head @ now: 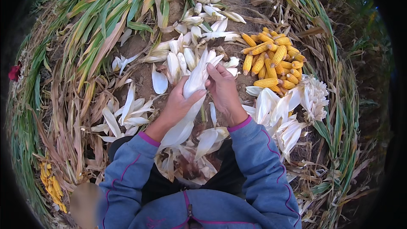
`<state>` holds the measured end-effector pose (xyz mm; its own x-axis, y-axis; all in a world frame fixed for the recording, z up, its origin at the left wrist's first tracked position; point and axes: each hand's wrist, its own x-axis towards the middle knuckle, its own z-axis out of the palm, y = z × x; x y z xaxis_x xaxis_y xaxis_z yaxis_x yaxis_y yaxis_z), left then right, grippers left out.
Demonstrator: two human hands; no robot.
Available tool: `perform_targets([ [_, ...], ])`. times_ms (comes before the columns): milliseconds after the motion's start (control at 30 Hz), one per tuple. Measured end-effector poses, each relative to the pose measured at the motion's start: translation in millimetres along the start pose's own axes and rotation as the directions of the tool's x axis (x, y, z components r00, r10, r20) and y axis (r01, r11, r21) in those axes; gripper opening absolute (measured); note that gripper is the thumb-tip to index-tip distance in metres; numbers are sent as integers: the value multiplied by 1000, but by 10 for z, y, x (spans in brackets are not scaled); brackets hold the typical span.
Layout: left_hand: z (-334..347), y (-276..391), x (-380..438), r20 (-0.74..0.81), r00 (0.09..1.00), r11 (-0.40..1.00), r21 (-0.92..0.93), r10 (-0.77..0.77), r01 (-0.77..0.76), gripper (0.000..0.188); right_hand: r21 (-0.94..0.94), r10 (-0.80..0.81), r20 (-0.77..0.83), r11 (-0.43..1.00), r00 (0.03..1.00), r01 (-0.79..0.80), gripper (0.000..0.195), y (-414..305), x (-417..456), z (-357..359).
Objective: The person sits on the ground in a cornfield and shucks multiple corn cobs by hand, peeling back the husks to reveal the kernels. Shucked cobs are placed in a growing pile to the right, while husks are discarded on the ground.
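Note:
Between my two hands is a corn ear in pale husk (196,81), slanting, with a husk leaf peeled down toward my lap. My left hand (182,100) is wrapped around its middle, thumb across the front. The fingers of my right hand (221,84) pinch the husk near its upper end. Just beyond lie several unhusked ears (178,63) on bare soil. To the right is a heap of husked yellow corn ears (273,57), with pale stripped husks (273,108) just below it.
Cut green and dry corn stalks (105,28) lie along the left, and more stalks (337,101) curve along the right. Loose husks (133,114) are scattered at the left and between my legs. Another pile of yellow ears (51,186) sits at the lower left.

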<state>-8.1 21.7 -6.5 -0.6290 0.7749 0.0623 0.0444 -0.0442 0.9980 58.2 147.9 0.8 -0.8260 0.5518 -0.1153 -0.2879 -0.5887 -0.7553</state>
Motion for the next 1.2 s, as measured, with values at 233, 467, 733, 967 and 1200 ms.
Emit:
perform_targets([
  [233, -9, 4, 60, -221, 968, 990, -48, 120, -133, 32, 255, 93, -9, 963, 996, -88, 13, 127, -75, 150],
  [467, -697, 153, 275, -539, 841, 810, -515, -52, -280, 35, 199, -114, -239, 966, 964, 164, 14, -106, 163, -450],
  [733, -806, 425, 134, -367, 922, 922, -303, 120, -241, 40, -657, -726, -158, 583, 669, 477, 22, -328, 261, -538],
  [967, -667, 372, 134, -16, 991, 831, -543, 130, -118, 39, -775, 464, 564, 584, 683, 242, 82, 209, -224, 238],
  [1200, -498, 378, 120, -291, 950, 942, -273, 113, -196, 34, -781, -7, 419, 508, 908, 364, 63, 443, -156, 194],
])
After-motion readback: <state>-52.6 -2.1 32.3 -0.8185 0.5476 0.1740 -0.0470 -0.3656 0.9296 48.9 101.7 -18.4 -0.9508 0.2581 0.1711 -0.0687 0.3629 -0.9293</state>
